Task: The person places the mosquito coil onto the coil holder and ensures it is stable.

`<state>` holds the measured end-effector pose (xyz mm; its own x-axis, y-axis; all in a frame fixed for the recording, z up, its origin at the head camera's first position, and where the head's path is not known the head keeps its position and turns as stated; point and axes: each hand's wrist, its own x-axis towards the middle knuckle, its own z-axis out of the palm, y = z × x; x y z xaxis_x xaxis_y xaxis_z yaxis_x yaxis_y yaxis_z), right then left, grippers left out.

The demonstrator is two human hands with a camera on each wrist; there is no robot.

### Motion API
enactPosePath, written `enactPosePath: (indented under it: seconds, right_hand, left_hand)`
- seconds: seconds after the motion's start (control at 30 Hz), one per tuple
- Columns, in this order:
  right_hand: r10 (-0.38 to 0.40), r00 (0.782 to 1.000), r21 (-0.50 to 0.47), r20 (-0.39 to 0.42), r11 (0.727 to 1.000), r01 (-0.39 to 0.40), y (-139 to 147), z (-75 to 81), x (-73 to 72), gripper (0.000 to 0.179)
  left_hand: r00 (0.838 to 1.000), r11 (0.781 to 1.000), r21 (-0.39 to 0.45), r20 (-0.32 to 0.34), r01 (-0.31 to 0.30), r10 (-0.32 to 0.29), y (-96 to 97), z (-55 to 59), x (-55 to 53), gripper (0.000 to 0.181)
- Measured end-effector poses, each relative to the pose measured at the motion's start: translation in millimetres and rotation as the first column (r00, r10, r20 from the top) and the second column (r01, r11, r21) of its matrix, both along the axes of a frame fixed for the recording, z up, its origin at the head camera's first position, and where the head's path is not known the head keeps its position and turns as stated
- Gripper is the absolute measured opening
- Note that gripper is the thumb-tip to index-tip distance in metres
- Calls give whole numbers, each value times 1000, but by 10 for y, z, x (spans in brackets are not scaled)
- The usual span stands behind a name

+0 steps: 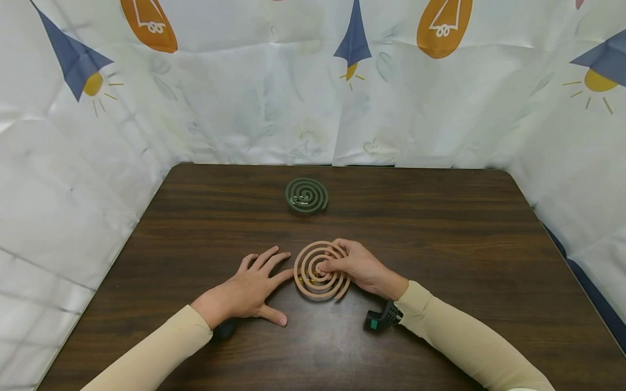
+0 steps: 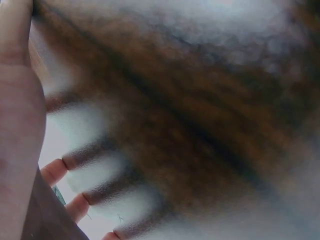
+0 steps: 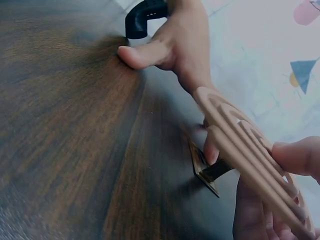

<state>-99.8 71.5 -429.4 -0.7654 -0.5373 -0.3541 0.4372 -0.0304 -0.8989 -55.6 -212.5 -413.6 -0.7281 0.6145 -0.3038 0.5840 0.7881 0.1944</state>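
Observation:
A tan mosquito coil point(image 1: 318, 297) is held in my right hand point(image 1: 364, 266), the thumb on its upper face near the centre and the other fingers underneath. In the right wrist view the coil point(image 3: 250, 170) is tilted, and a small gold metal stand point(image 3: 202, 170) shows below it. My left hand point(image 1: 249, 290) rests on the table with its fingers spread. Its index fingertip reaches the coil's left edge in the head view, close by the stand in the right wrist view. Several left fingertips point(image 2: 54, 172) show at the edge of the left wrist view.
Farther back on the dark wooden table point(image 1: 440, 217) lies a dark green mosquito coil point(image 1: 313, 204), with a bit of shiny metal at its middle. White printed sheets point(image 1: 220, 108) hang behind and at both sides of the table. A black wrist device point(image 1: 383, 317) is under the right wrist.

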Motion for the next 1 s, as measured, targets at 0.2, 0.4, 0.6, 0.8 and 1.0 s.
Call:
enactPosePath:
  seconds: [0.2,0.4,0.6,0.8,1.0]
  right_hand:
    - [1,1000,8,1,1000,-1,-36,9,16,32]
    - [12,1000,29,-24,1000,-12,-56,12,19,33]
    - [20,999,56,-47,998,-18,-69,0,0,34]
    - [38,998,74,-53,997,-34,-70,-1,-31,32]
    - [54,998,67,-45,996,-51,-68,-13,-65,32]
  left_hand:
    - [1000,1000,9,-4,1,-1,-8,5,2,103]
    - [1000,1000,20,-18,10,-10,-13,10,7,102]
    - [1000,1000,23,-18,10,-9,-16,2,10,103]
    - [1000,1000,14,-1,-4,4,-12,4,7,103]
    - [1000,1000,21,-1,2,-2,-11,7,5,104]
